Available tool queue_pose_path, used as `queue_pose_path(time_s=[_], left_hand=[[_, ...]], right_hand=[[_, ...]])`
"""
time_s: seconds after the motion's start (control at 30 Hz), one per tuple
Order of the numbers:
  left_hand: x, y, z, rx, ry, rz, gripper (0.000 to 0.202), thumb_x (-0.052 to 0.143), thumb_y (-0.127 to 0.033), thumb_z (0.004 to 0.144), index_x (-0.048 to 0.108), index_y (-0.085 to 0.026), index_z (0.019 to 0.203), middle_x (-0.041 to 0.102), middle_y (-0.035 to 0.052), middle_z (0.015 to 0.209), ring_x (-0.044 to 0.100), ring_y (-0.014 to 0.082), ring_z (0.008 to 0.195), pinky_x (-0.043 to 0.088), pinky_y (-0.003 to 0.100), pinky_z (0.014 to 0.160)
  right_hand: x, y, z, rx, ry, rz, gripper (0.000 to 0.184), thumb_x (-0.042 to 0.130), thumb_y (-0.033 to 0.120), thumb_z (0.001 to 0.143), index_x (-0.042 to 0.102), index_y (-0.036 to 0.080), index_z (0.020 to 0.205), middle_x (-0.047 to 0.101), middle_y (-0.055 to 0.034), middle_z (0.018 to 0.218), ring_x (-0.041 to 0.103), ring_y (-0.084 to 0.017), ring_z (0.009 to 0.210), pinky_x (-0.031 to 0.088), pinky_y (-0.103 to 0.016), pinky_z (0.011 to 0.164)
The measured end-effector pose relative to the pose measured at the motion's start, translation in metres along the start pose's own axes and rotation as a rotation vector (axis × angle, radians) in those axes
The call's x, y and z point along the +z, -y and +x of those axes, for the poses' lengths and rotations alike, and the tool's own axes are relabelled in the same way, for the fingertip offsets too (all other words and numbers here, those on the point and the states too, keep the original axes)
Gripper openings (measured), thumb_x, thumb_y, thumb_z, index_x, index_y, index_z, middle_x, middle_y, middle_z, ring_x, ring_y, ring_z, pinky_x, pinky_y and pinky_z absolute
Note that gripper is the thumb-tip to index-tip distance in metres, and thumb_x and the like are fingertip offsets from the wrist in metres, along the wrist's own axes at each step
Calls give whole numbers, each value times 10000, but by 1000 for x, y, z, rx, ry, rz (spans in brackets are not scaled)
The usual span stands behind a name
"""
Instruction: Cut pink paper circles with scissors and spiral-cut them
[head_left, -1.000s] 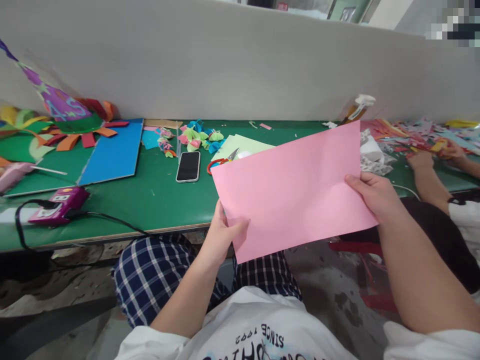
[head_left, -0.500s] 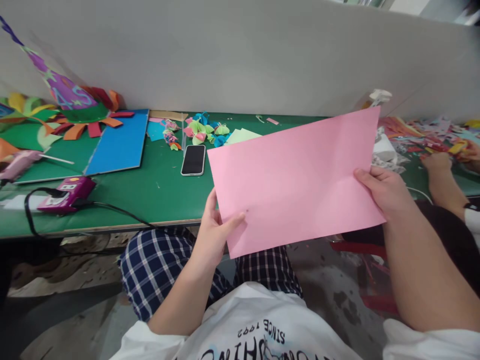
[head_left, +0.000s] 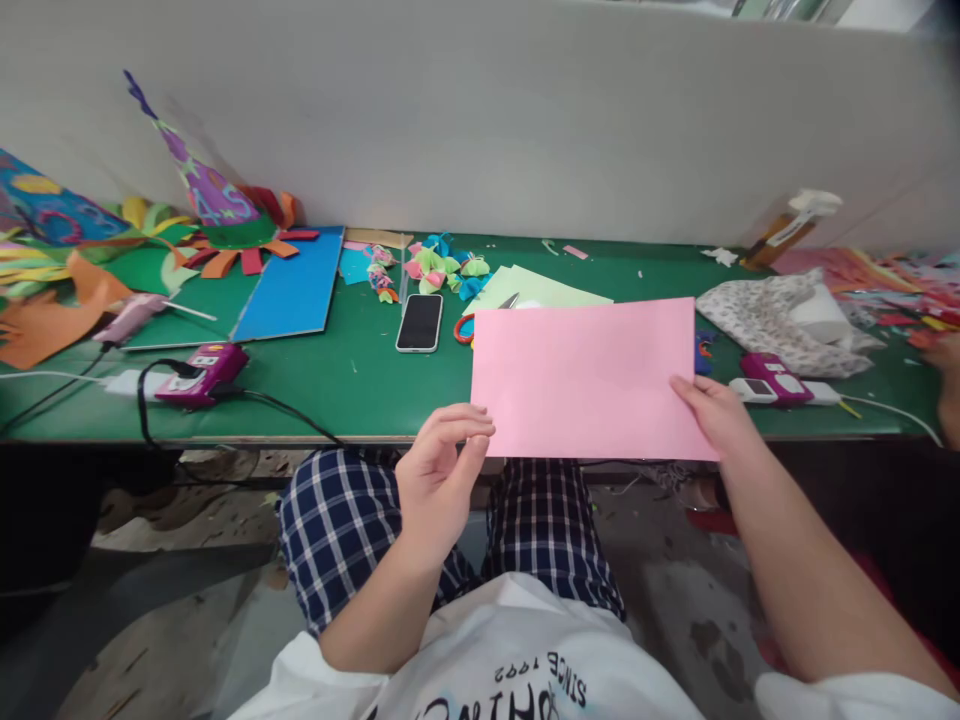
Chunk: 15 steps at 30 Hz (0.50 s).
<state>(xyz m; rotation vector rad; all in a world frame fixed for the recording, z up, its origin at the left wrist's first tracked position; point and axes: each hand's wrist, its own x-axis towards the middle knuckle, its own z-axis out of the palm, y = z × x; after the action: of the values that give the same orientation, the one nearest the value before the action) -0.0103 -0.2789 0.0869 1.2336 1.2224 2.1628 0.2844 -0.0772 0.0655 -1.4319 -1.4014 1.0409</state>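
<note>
The left hand (head_left: 436, 483), at the end of a bare left forearm (head_left: 382, 605) slanting up and to the right, is turned palm inward, its fingers (head_left: 454, 427) side by side and bent rightward, with the thumb (head_left: 468, 466) just below them and a gap between. The right hand (head_left: 718, 416) reaches in on a bare, outstretched right forearm (head_left: 814, 560), wrist nearly straight, thumb laid forward in a pinch, the other fingers largely out of sight.

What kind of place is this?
Likely a craft workshop: a decorated purple cone, colourful scraps on the green table, and a pink sheet in the right hand.
</note>
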Motion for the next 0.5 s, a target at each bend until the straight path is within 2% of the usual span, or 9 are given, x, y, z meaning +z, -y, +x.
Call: queue_pose_path(time_s=[0.1, 0.23, 0.4, 0.5], left_hand=[[0, 0, -1, -41, 22, -57, 172, 676, -125, 897, 772, -266, 878, 734, 5, 826, 686, 153, 874, 555, 304, 858], [1, 1, -3, -111, 19, -74, 132, 671, -148, 894, 753, -235, 840, 722, 8, 761, 682, 147, 769, 559, 280, 742], [-3, 11, 1, -292, -53, -80, 67, 675, -209, 853, 742, -218, 851, 715, 7, 743, 668, 143, 707, 548, 276, 710], [-9, 23, 5, -371, -102, -39, 82, 653, -197, 798, 716, -206, 747, 708, 10, 738, 649, 141, 708, 521, 253, 674]], right_hand=[[16, -13, 4, 71, -12, -26, 254, 809, 476, 578, 726, 252, 665, 731, -3, 603, 662, -231, 548, 544, -344, 510], [28, -21, 11, 112, -17, -69, 215, 789, 431, 600, 709, 233, 625, 696, 12, 574, 643, -214, 568, 518, -312, 522], [31, -30, 18, 117, -3, -94, 221, 768, 440, 623, 701, 229, 618, 675, 8, 572, 634, -217, 579, 525, -321, 555], [28, -36, 21, 85, 20, -106, 242, 777, 465, 633, 680, 245, 605, 653, 10, 547, 647, -245, 616, 537, -333, 564]])
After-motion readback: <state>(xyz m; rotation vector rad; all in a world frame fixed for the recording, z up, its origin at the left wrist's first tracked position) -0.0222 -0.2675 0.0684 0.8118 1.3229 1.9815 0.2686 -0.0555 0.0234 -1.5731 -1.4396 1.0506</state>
